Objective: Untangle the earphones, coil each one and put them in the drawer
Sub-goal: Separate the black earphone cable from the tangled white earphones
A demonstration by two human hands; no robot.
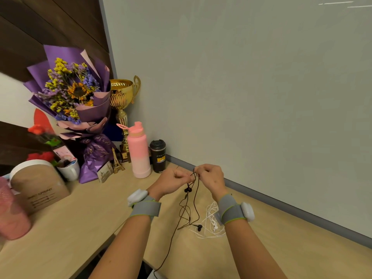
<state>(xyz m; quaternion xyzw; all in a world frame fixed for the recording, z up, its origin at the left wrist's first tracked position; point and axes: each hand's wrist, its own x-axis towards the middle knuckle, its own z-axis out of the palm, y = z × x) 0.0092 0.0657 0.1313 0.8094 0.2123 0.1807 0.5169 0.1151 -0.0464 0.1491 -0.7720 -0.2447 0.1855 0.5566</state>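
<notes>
Black earphones (188, 208) hang in loose loops above the wooden desk (84, 224), lifted by both hands. My left hand (171, 183) pinches the black cord near its top, and my right hand (211, 179) pinches the same cord just beside it. One black earbud dangles just below my hands; the other lies on the desk. The long end of the cord trails off the desk's front edge. White earphones (211, 224) lie in a tangled heap on the desk, partly behind my right wrist. No drawer shows in view.
At the back left stand a pink bottle (138, 152), a black tumbler (158, 156), a gold trophy (122, 105), a purple bouquet (74, 93), a small Eiffel tower model (116, 161), a white mug (69, 169) and a brown canister (38, 184). A grey partition (261, 97) walls the right.
</notes>
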